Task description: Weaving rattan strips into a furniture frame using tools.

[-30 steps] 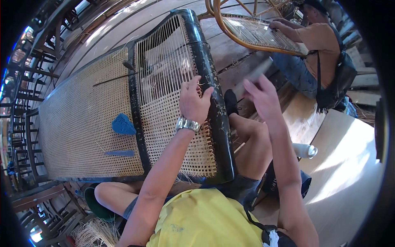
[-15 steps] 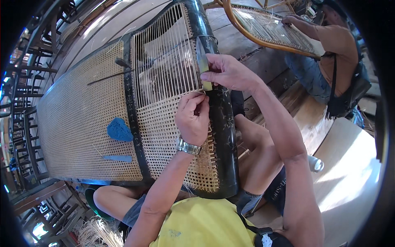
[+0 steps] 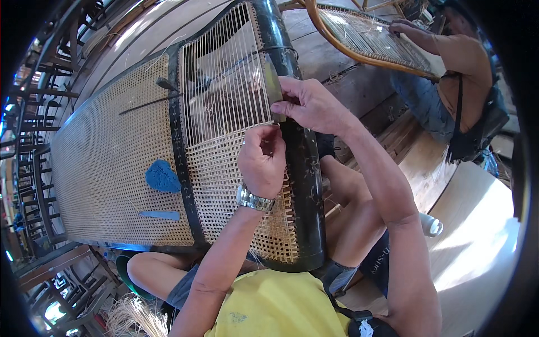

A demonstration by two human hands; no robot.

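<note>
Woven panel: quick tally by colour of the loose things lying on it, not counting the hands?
Blue: 2, a rounded blue pad and a flat blue strip, both on the finished cane panel.
Dark: 2, a long thin rod and a short dark peg.
Total: 4.
</note>
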